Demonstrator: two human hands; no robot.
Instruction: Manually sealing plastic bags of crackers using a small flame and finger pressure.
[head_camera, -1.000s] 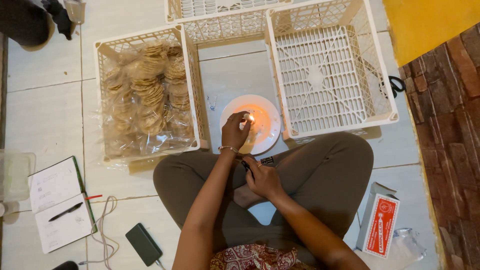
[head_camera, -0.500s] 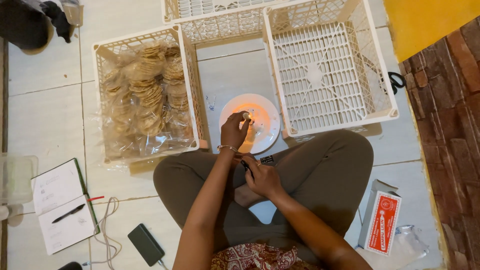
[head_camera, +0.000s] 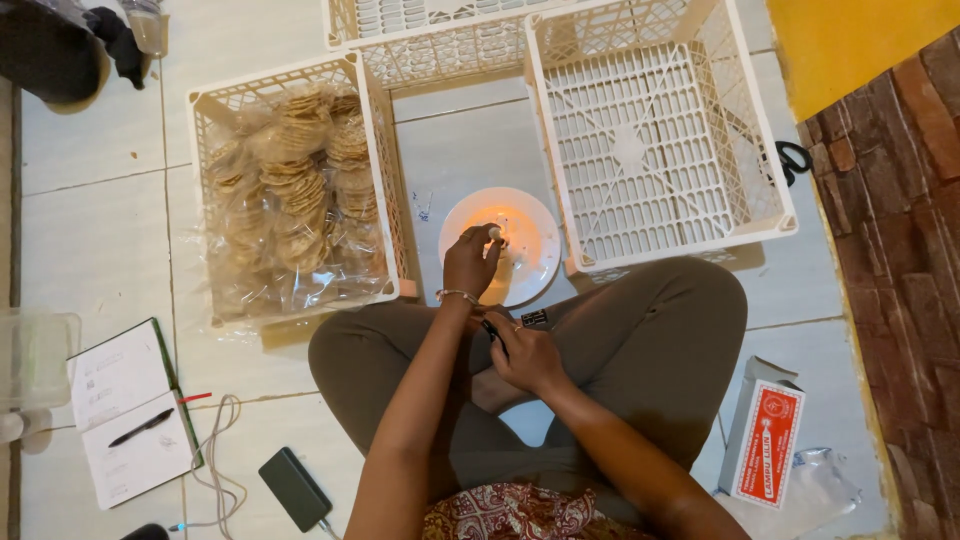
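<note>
Your left hand (head_camera: 472, 262) reaches over the white plate (head_camera: 540, 262) on the tiled floor (head_camera: 100, 220) between the two crates, fingers pinched on a small pale thing beside the lit candle (head_camera: 503, 232) at the plate's middle; what it grips is too small to tell; your right hand (head_camera: 527, 358) rests in your lap, fingers curled round a small dark object (head_camera: 533, 319); the left crate (head_camera: 375, 180) holds bagged crackers (head_camera: 295, 205); the right crate (head_camera: 655, 150) touches the plate's edge; a notebook (head_camera: 125, 410) with a pen (head_camera: 141, 427) lies near the floor's left edge.
</note>
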